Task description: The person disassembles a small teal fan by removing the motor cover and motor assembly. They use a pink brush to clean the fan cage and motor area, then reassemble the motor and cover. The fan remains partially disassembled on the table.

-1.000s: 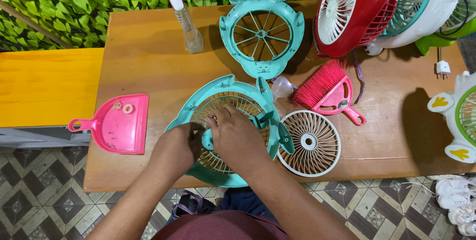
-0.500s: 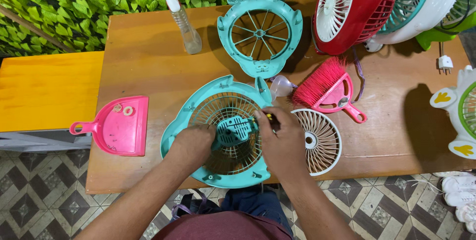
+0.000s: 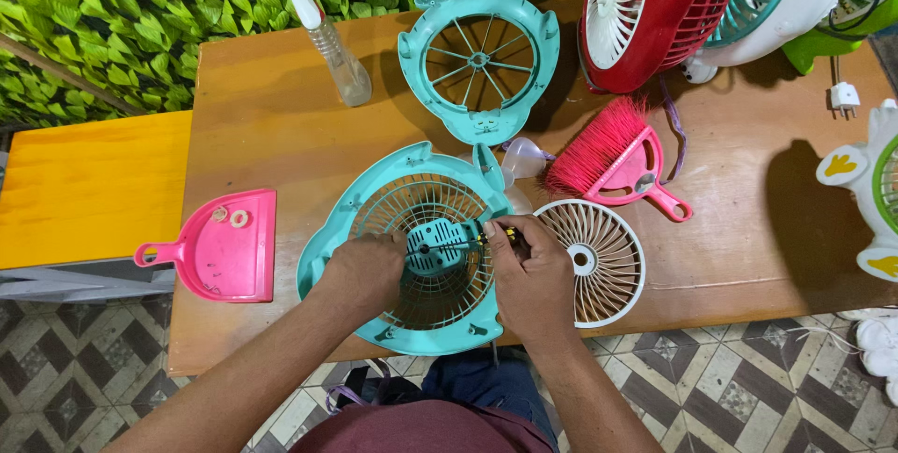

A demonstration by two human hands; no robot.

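While left hand (image 3: 365, 271) steadies fan housing (image 3: 412, 247), right fingers (image 3: 500, 233) apparently grip screwdriver (image 3: 463, 244).

Two hands worked: the left hand (image 3: 365, 271) and right hand (image 3: 528, 275). Under them lay one teal fan housing (image 3: 327, 247); beyond them, one teal fan frame (image 3: 479, 62). By the right hand lay one white fan blade (image 3: 599, 261) and one pink brush (image 3: 613, 163). Left of the left hand sat one pink dustpan (image 3: 224, 247); beyond it, one spray bottle (image 3: 327, 37).

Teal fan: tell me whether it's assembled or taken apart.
Taken apart: the teal rear housing lies flat, its front grille and white blade lie separately.
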